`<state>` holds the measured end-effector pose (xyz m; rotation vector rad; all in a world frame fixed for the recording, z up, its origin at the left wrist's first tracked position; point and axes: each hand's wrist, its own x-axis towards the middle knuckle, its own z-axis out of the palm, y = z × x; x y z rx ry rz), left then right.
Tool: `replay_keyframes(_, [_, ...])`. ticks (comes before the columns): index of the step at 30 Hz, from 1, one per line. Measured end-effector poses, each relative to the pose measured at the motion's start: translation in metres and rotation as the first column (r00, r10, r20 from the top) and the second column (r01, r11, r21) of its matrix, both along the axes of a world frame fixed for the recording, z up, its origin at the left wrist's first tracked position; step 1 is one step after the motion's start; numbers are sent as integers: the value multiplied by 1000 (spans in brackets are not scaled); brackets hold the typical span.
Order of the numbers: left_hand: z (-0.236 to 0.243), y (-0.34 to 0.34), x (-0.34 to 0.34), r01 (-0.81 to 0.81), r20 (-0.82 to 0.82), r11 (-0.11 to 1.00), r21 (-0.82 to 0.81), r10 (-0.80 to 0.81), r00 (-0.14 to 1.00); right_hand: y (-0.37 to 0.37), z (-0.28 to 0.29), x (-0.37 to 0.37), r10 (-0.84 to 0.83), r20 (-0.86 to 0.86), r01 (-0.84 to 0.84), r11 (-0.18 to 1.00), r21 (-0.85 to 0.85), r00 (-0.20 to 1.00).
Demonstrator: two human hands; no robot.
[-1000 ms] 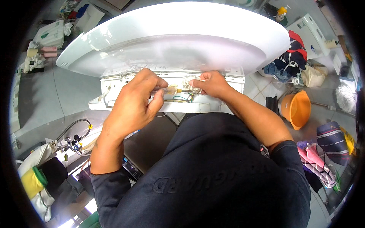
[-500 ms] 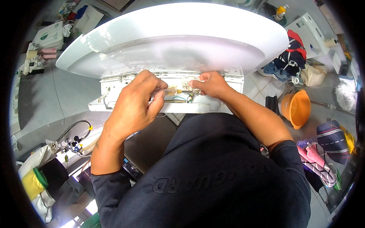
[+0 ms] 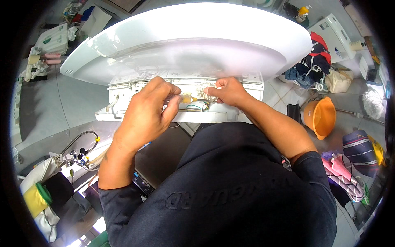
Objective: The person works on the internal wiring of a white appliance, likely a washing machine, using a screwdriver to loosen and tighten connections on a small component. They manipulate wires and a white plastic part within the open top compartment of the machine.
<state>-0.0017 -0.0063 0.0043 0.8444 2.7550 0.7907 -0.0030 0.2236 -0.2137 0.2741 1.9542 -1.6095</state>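
Note:
A white appliance body (image 3: 156, 115) has its large glossy curved cover (image 3: 189, 24) raised behind it. My left hand (image 3: 150, 107) is closed around the clear yellowish handle of a screwdriver (image 3: 187, 99), whose shaft points right toward a pale connector block (image 3: 204, 89) in the opened housing. My right hand (image 3: 228, 92) pinches that connector block with thumb and fingers, right beside the screwdriver tip. Thin coloured wires (image 3: 193, 106) run below the screwdriver inside the housing. The exact contact at the tip is too small to make out.
An orange basin (image 3: 321, 117) and folded pink cloths (image 3: 343, 175) lie at right; a pile of dark and red clothes (image 3: 312, 66) is behind. At lower left are gauge hoses (image 3: 82, 158) and a yellow-green bag (image 3: 35, 197). Pink bottles (image 3: 52, 58) stand at upper left.
My left hand has shifted very slightly right and down with the screwdriver. My right hand keeps its grip in about the same place.

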Motion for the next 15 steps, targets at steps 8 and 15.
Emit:
replay_keyframes(8, [-11, 6, 2, 5, -260, 996, -93, -29, 965, 0, -1, -1, 20, -24, -19, 998, 66, 999])
replay_keyframes(15, [-9, 5, 3, 4, -217, 998, -65, -18, 976, 1, 4, -2, 36, -15, -35, 997, 72, 999])
